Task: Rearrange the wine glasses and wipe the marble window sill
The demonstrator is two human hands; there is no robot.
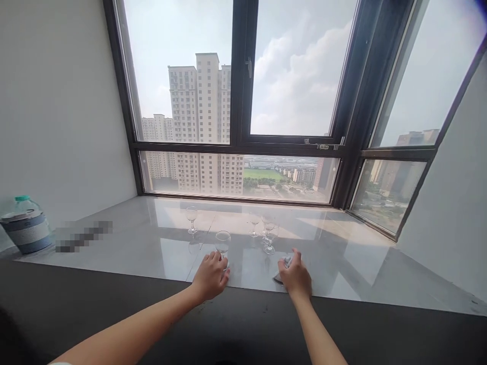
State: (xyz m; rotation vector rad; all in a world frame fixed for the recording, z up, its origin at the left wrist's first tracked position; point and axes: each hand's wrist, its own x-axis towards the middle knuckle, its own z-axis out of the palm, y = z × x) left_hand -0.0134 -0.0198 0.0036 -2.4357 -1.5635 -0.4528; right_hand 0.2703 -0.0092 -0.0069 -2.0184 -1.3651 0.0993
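My left hand [210, 276] is closed around the lower part of a clear stemmed glass [222, 238] at the front edge of the sill. The glass stands upright, its bowl showing above my fingers, while the hand covers much of its stem. To the right, my right hand [297, 276] grips a bunched pale cloth [286, 263] that rests on the sill surface. Another stemmed glass [192, 219] stands upright farther back on the left. Beyond and between my hands, several more stemmed glasses [270, 238] are grouped, partly overlapping in view.
The glossy tiled window sill [129, 243] reflects the light and ends in a front edge before me. At its left end stand a striped bucket [28, 234] and a green-capped bottle [23, 202]. Dark window frames [243, 148] rise behind; a patch beside the bucket is pixelated.
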